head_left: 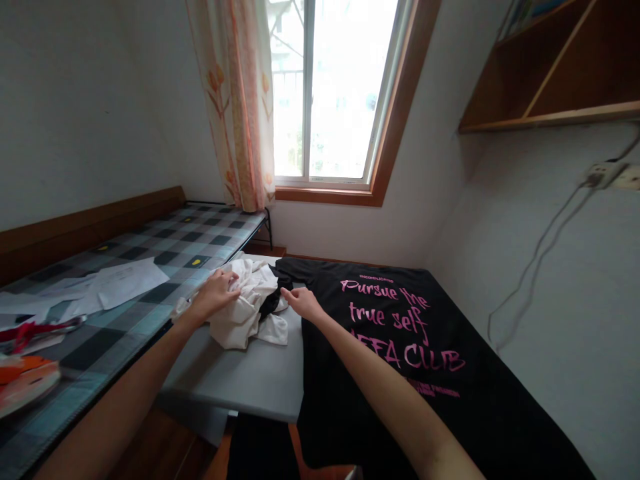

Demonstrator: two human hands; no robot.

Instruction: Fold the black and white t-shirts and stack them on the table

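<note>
A crumpled white garment [237, 317] lies bunched on the grey-white table, with a black cloth part [271, 301] showing in its folds. My left hand [216, 293] rests at the garment's left side, fingers curled into the white fabric. On the other side, my right hand [303, 303] is closed in a pinch at the edge of the black part; its fingertips are partly hidden. Under my right forearm a black T-shirt [330, 373] with pink lettering is spread flat. Whether the black part joins this T-shirt, I cannot tell.
The table [240, 380] ends at a front edge near me. To the left stands a bed with a checked mattress [165, 240], bearing papers [130, 280] and an orange-and-white item [27, 380]. A curtained window [345, 100] is ahead; a wooden shelf [545, 117] hangs at the upper right.
</note>
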